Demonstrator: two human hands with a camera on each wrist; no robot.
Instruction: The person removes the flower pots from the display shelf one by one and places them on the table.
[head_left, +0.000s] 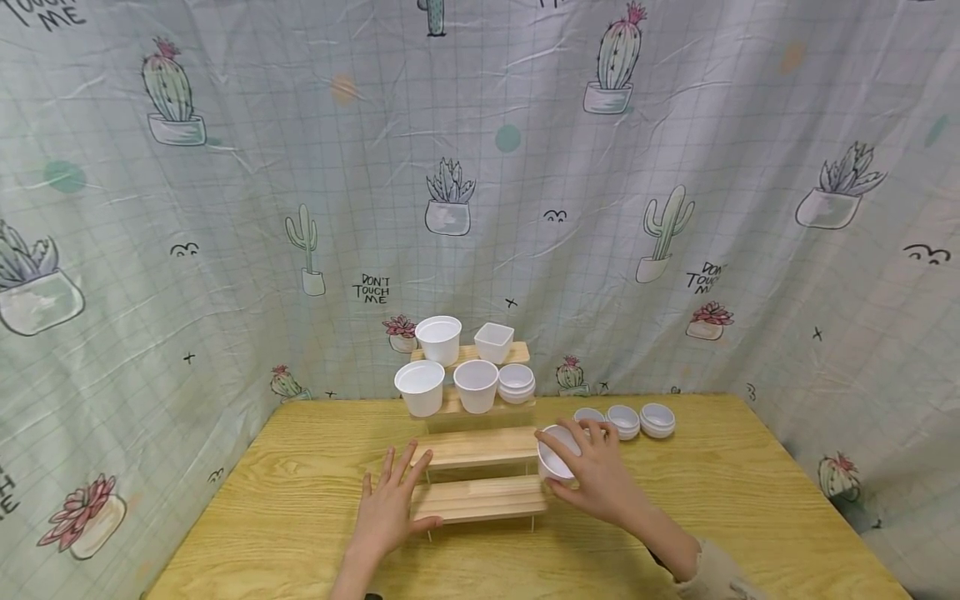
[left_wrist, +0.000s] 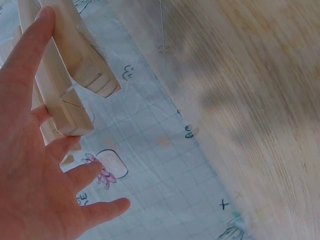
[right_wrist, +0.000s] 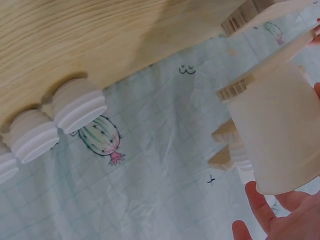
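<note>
Nearest the person, the left hand [head_left: 386, 508] stands at the left end of the wooden stand [head_left: 480, 500], fingers spread wide and gripping nothing, the thumb by the lowest step; whether it presses on the wood cannot be told for certain. If that hand shifted, it could nudge the light-looking stand and make the cups higher up slide or topple. The right hand [head_left: 603, 479] holds a white cup [right_wrist: 280, 130], and a low swing to the left might knock the cup against the step ends; too hard a pinch could also flex its wall, which looks thin. The cup lies between the thumb, on its near side, and the fingers, which reach over and around the rim, just beside the right end of the two lower steps. Farther off, three small bowls [head_left: 622, 422] sit in a row on the table [head_left: 300, 483], beyond the right hand. On the third step up are two round cups [head_left: 420, 392] and one small bowl [head_left: 516, 385]; the top step bears another round cup [head_left: 438, 342] and a square cup [head_left: 494, 343]. Behind everything hangs the cactus-print curtain [head_left: 375, 208].
</note>
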